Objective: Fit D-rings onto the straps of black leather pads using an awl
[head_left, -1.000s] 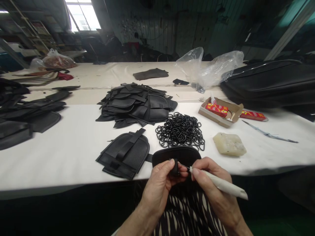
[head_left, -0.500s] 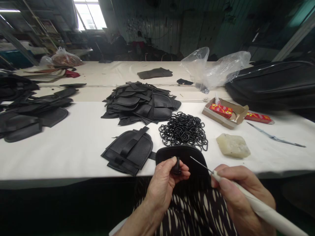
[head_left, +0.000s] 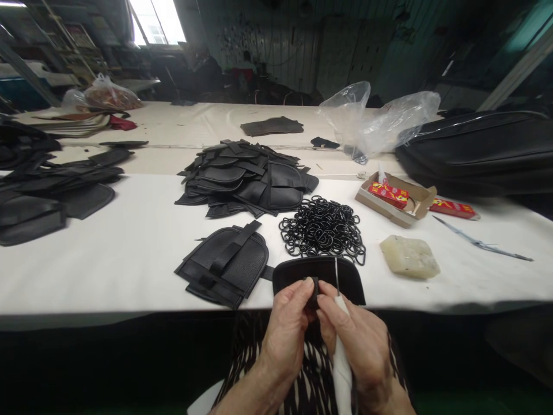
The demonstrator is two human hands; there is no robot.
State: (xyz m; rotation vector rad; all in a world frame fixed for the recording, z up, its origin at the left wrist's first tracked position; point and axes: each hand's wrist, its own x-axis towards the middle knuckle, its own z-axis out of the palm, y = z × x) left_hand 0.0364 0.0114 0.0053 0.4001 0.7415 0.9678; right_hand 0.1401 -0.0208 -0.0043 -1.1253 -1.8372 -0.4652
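Observation:
My left hand (head_left: 285, 328) is closed, its thumb and fingers pinching a folded black strap (head_left: 314, 288). The strap is in front of a rounded black leather piece (head_left: 291, 271) at the table's front edge. My right hand (head_left: 365, 340) is wrapped around the white handle of an awl (head_left: 342, 366), whose thin metal shaft points up and away. The thumb and forefinger of that hand meet the strap from the right. Just beyond is a heap of black D-shaped rings (head_left: 322, 230). Left of my hands lies a black leather pouch piece (head_left: 242, 259) with crossing straps.
Behind the rings rises a pile of black leather pieces (head_left: 242, 178). To the right are a yellowish block (head_left: 409, 256), an open carton (head_left: 391, 214) with a red box, and a thin pointed metal tool (head_left: 479, 239). More black pieces (head_left: 90, 202) lie at the left.
My right hand has moved left with the awl, from apart to touching the strap beside my left hand. The awl has swung from pointing left to nearly upright. My left hand keeps its pinch.

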